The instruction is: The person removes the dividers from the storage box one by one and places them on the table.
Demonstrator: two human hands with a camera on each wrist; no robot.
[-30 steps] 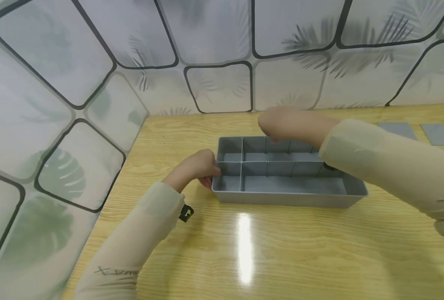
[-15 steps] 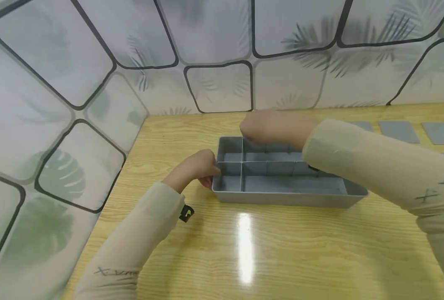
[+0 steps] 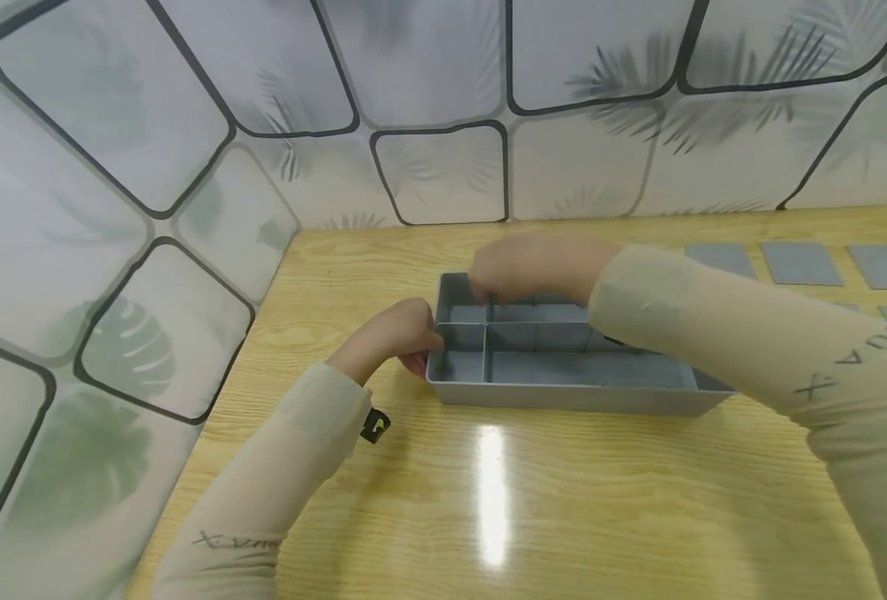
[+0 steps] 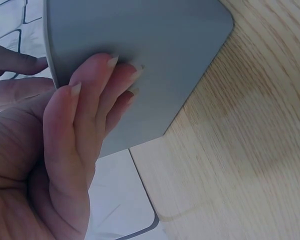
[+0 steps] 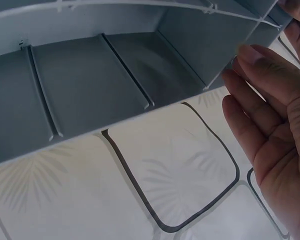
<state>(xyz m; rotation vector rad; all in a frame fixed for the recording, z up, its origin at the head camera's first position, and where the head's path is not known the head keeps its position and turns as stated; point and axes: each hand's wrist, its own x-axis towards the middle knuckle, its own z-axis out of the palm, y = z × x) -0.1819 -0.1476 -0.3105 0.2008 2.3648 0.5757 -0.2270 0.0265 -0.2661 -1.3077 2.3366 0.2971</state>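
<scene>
A long grey organizer box (image 3: 563, 397) stands on the table, split by a lengthwise partition and crosswise dividers near its left end. My left hand (image 3: 394, 337) holds the left end wall; in the left wrist view its fingertips (image 4: 102, 75) press the outside and the thumb goes over the rim. Over the back row is my right hand (image 3: 529, 265), thumb and fingers at the top edge of the back-row divider (image 5: 197, 50), which they appear to pinch. Slots line the long back wall (image 5: 75, 95) in the right wrist view. My right forearm hides the box's right part.
Several flat grey plates (image 3: 801, 263) lie on the wood-grain table (image 3: 601, 500) at the back right, some partly behind the right sleeve. A patterned wall covering (image 3: 443, 175) rises behind and to the left.
My right hand has moved left along the back row and down to the divider near the left end. More grey plates show behind the sleeve. The left hand and box have stayed put.
</scene>
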